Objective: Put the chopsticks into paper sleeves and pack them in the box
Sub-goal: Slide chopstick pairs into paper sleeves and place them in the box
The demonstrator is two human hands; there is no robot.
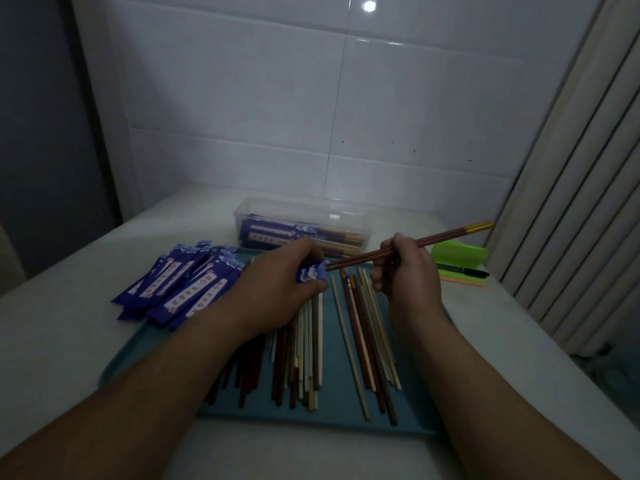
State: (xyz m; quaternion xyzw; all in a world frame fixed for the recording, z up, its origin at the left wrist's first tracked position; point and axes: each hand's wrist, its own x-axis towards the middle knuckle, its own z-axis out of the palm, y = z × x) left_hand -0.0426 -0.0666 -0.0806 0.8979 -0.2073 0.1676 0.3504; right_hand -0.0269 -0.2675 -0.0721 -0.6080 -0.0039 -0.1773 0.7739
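Dimly lit, two bare forearms reach over a teal tray (311, 415) that sits on a white tabletop (69, 341). The left hand (277, 282) hovers above the tray's far edge, thumb and fingers curled tight, pinching a blue paper sleeve (311, 271) near its open end. The right hand (405, 271), just beside it, has its fingers curled round a pair of dark red chopsticks (415, 242) with gold tops. The thin tips meet the sleeve's mouth, though it is unclear whether they are inside it, and the gold ends slant up toward the tabletop's far right corner.

Below both hands, loose chopsticks (360, 341) in dark brown, red and pale wood lie lengthwise across the tray, running from its near edge to its far edge, some hidden under the left wrist. Spare sleeves (180, 285), blue with a pale printed strip, are heaped at the tray's far left corner and spill onto the tabletop. A clear plastic box (304, 226) stands just beyond the tray's far edge, with sleeved chopsticks lying flat inside it. Near the tabletop's right edge, a green pad (457, 256) and a black pen (462, 271) lie side by side
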